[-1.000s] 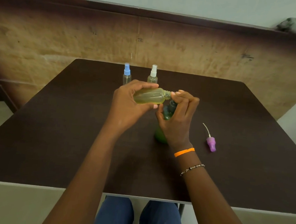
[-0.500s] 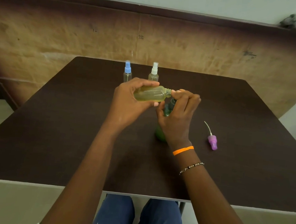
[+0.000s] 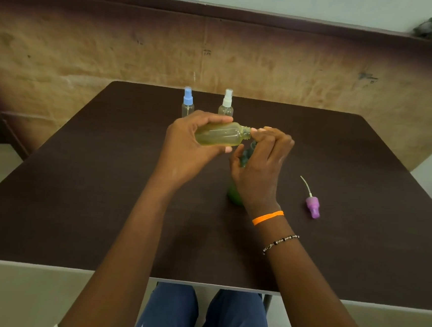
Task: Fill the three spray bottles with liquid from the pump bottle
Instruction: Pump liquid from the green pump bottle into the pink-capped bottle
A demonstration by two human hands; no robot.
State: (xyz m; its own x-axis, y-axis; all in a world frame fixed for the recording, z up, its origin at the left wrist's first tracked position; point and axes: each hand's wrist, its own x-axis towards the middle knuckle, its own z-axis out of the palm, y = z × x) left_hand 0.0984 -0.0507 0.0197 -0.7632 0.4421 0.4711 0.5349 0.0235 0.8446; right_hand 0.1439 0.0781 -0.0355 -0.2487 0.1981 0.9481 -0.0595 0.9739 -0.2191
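Two capped spray bottles stand upright at the far side of the surface (image 3: 81, 176), the blue-topped one (image 3: 188, 103) left of the white-topped one (image 3: 226, 103). In front of them the left hand (image 3: 187, 147) grips the open bottle (image 3: 221, 137), fingers and thumb curled round its body; it lies on its side above the surface, long axis running left to right, neck pointing right at the right hand (image 3: 259, 167). That hand is curled over the pump bottle (image 3: 235, 195), which stands beneath it; only a dark top part and the green base show, so the spout is hard to make out. Well to the right lies the purple sprayer (image 3: 312, 206), tube pointing away. Compared with half a second ago, bottle and hands sit in much the same pose.
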